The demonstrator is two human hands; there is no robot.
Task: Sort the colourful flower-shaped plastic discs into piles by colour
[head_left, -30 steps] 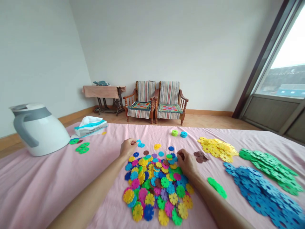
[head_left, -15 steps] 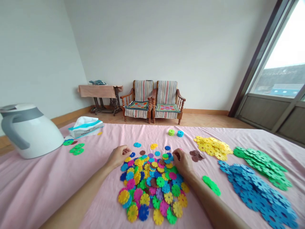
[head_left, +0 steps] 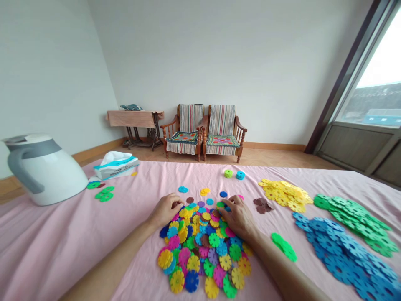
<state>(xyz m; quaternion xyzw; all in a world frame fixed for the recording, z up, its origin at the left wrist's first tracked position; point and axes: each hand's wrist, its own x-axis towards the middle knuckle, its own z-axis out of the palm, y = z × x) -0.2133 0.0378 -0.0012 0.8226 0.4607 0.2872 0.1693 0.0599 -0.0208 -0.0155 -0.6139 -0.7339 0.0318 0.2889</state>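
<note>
A heap of mixed plastic notched discs (head_left: pixel 203 251) in yellow, blue, green, pink, purple and brown lies on the pink tablecloth (head_left: pixel 131 246). My left hand (head_left: pixel 167 211) is at the heap's far left edge, its fingers loosely bent and a gap showing by the thumb. Across from it, my right hand (head_left: pixel 239 217) rests over the far right edge, fingers apart and touching discs. Neither hand shows a disc gripped. Just beyond the hands lie loose discs: a light blue group (head_left: pixel 183 189), a yellow group (head_left: pixel 205 192), a dark blue disc (head_left: pixel 223 194) and a brown disc (head_left: pixel 189 200).
Sorted pieces lie to the right: yellow (head_left: pixel 283 194), green (head_left: pixel 357 219), blue (head_left: pixel 344 255), brown (head_left: pixel 262 205) and a green row (head_left: pixel 283 246). Two small disc stacks (head_left: pixel 234 174) stand farther back. A jug (head_left: pixel 50 171), tissue pack (head_left: pixel 115 165) and green pieces (head_left: pixel 105 194) are at left.
Both hands have moved inward toward each other over the heap's far edge. The right fingers have spread out onto the discs. The view has shifted slightly.
</note>
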